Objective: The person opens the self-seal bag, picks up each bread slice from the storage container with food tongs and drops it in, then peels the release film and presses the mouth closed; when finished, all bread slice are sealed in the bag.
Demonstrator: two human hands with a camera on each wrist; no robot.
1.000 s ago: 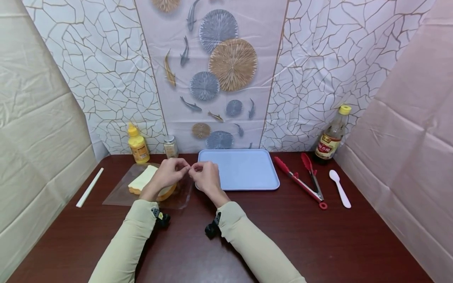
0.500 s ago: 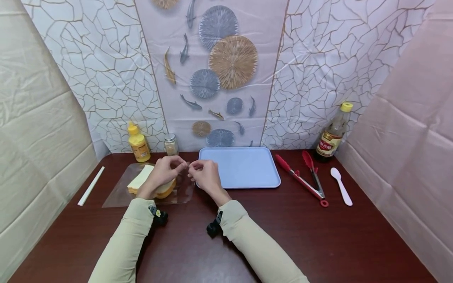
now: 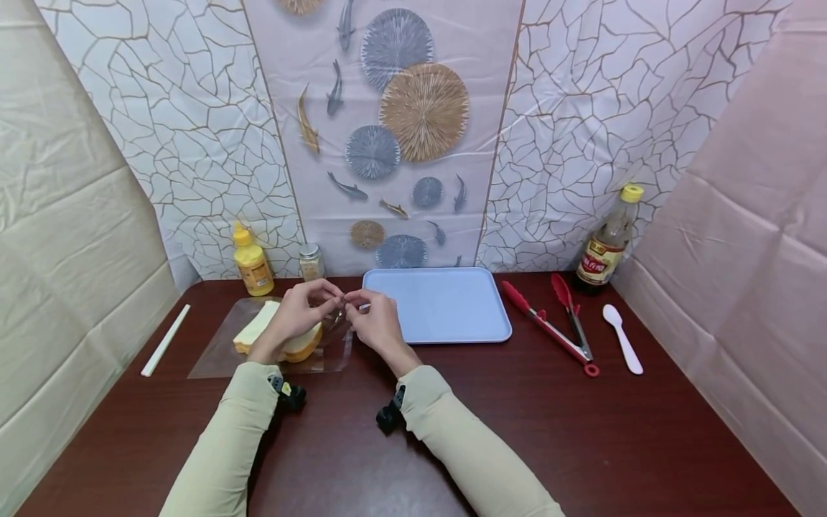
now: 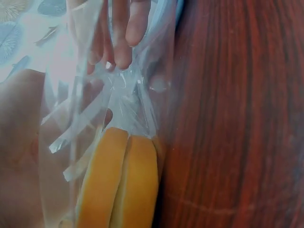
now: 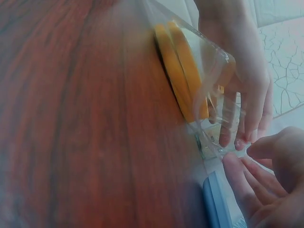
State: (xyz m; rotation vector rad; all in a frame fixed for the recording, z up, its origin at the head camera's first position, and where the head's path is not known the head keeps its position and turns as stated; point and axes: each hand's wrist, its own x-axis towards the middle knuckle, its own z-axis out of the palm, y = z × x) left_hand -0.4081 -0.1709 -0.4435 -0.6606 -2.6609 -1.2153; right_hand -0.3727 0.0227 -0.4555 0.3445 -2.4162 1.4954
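Observation:
Bread slices (image 3: 256, 329) with orange-brown crusts lie inside a clear plastic bag (image 3: 216, 355) at the left of the table. With fingertips and thumb my left hand (image 3: 300, 310) pinches the gathered end of that bag, its forearm crossing over the bread. From the other side my right hand (image 3: 377, 321) pinches the same end, and the fingertips of both hands meet there. In the left wrist view two slices (image 4: 121, 178) stand side by side behind the film, which bunches up toward the right hand's fingers (image 4: 122, 54). The thin twisted part between the fingertips is mostly hidden.
A blue tray (image 3: 446, 309) lies just right of the hands. Behind stand a yellow squeeze bottle (image 3: 254, 266) and a small jar (image 3: 313, 264). Red-tipped tongs (image 3: 555, 336), a white spoon (image 3: 623, 341) and a sauce bottle (image 3: 604, 248) are at right, a white stick (image 3: 166, 340) at left.
Half a second ago the fingertips stood slightly apart at the bag's end; now they have come together again. The bread and the other things have stayed in place.

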